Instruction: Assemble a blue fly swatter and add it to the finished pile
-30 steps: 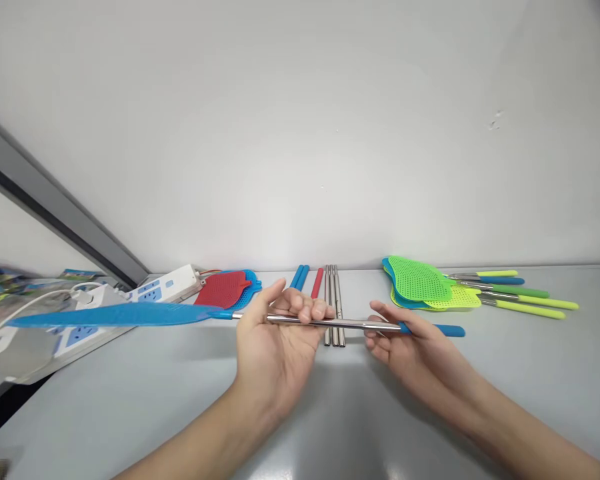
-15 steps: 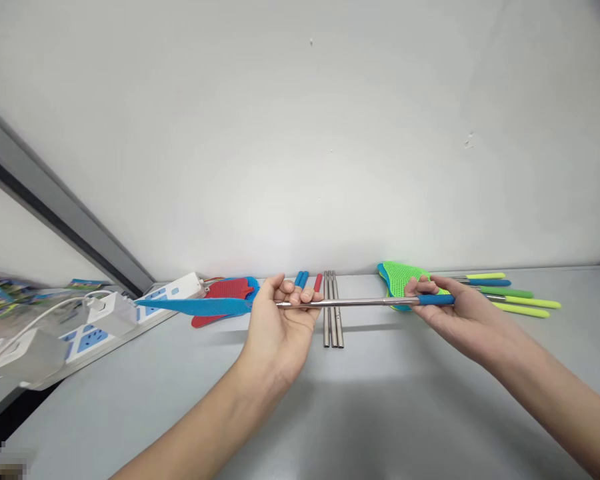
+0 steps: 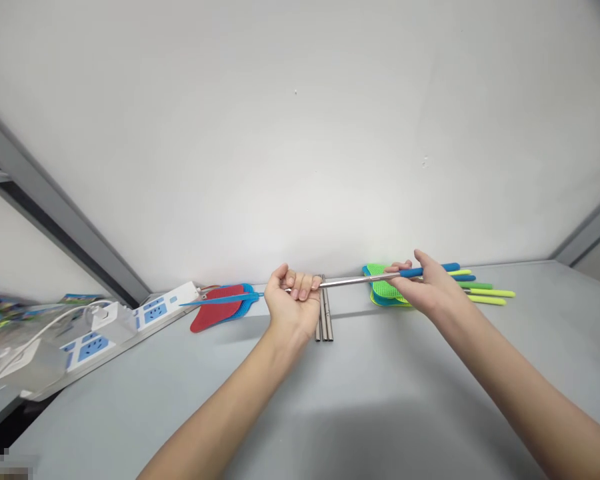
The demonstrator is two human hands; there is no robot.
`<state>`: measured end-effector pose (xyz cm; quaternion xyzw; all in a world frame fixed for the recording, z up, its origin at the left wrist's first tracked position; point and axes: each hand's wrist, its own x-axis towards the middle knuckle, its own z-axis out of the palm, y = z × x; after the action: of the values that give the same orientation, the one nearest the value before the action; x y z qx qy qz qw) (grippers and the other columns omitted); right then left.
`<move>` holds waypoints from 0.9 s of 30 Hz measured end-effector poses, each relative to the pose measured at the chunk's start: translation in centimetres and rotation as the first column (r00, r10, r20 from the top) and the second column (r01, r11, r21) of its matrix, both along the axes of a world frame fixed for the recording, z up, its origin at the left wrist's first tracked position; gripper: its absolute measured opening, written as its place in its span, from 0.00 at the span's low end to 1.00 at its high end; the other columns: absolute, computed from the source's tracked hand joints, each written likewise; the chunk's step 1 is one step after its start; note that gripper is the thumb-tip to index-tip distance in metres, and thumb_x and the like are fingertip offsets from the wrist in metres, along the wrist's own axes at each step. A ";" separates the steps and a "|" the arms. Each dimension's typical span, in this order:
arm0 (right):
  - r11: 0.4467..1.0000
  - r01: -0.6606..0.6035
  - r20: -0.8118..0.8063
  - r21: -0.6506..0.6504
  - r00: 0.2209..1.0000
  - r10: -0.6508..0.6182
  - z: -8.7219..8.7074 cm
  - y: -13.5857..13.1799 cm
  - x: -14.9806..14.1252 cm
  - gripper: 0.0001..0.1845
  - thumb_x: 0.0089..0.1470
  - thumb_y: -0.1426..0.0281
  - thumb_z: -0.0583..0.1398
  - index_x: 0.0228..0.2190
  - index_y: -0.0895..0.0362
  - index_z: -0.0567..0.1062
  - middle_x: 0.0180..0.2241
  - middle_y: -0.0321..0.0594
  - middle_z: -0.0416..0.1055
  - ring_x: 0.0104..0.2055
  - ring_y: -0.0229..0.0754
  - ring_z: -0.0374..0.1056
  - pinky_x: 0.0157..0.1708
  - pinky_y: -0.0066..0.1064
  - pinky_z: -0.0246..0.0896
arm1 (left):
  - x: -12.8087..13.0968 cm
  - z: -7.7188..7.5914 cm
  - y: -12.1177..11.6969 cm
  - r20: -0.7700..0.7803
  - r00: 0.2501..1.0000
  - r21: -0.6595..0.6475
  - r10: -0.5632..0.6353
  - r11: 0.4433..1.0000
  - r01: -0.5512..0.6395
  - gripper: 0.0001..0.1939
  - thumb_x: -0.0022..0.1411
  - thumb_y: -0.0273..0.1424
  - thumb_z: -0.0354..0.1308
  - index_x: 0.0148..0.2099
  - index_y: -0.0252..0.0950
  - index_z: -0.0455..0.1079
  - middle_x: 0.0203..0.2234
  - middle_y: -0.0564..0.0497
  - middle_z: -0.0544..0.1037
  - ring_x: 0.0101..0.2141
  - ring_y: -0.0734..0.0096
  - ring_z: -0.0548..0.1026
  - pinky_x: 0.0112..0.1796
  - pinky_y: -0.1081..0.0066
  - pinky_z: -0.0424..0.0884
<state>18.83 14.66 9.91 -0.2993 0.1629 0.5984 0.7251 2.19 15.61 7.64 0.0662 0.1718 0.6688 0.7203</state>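
Fingers [image 3: 300,285] of the left hand [image 3: 291,310] curl closed around the steel shaft of a swatter [image 3: 355,281], just behind its blue head [image 3: 220,299]. The right hand [image 3: 427,287] holds the swatter's blue grip [image 3: 430,271] in a narrow pinch between thumb and forefinger, its other fingers hard to make out. A white wall [image 3: 300,133] rises behind a pale grey table [image 3: 395,373], and a grey beam [image 3: 45,213] runs diagonally down the wall at the left. The swatter is held up over the far part of the table, tilted slightly with the grip end higher, and its thin head lies nearly edge-on to the view. On the left of the table sit two white power strips [image 3: 165,307] with blue socket panels, one beyond the other, with a white plug [image 3: 113,321] and a white cable [image 3: 35,333] near them. Just left of the left hand lies a red swatter head [image 3: 217,310] on top of a blue one [image 3: 247,300]. Right of that hand, a row of steel rods [image 3: 324,320] lies on the table beneath the shaft. Farther right, a stack of green, yellow and blue swatters [image 3: 383,287] lies behind the right hand, with handles [image 3: 485,292] in yellow, blue and green fanning out beside it.
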 end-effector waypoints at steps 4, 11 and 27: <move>0.996 0.086 0.039 0.001 0.996 -0.086 0.0 -0.5 0.6 0.09 0.53 0.71 0.49 0.24 0.55 0.53 0.21 0.28 0.49 0.15 0.25 0.49 0.12 0.17 0.51 | -0.7 -0.1 0.2 -0.022 0.997 0.087 0.069 0.994 -0.067 0.17 0.52 0.28 0.44 0.15 0.35 0.44 0.06 0.60 0.43 0.09 0.82 0.46 0.16 0.76 0.51; 0.974 0.208 0.093 0.084 0.972 -0.216 -0.3 -1.9 -0.6 0.11 0.53 0.69 0.46 0.21 0.55 0.50 0.18 0.26 0.47 0.13 0.26 0.47 0.10 0.16 0.49 | 0.7 0.0 -1.7 0.002 0.996 -0.036 0.084 0.996 -0.084 0.16 0.54 0.30 0.43 0.16 0.35 0.50 0.08 0.60 0.47 0.11 0.82 0.52 0.18 0.76 0.57; 0.843 0.386 0.083 0.374 0.892 -0.445 -2.0 -1.8 -2.6 0.08 0.44 0.70 0.38 0.18 0.56 0.49 0.12 0.26 0.43 0.09 0.29 0.41 0.09 0.20 0.39 | 2.4 1.4 -1.9 0.033 0.983 -0.250 0.181 0.954 -0.168 0.13 0.60 0.32 0.42 0.28 0.31 0.63 0.20 0.54 0.65 0.19 0.80 0.64 0.21 0.75 0.63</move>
<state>16.22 12.86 7.93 -0.1727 0.0546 0.4185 0.8900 4.54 13.72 9.00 -0.0577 0.2387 0.7048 0.6655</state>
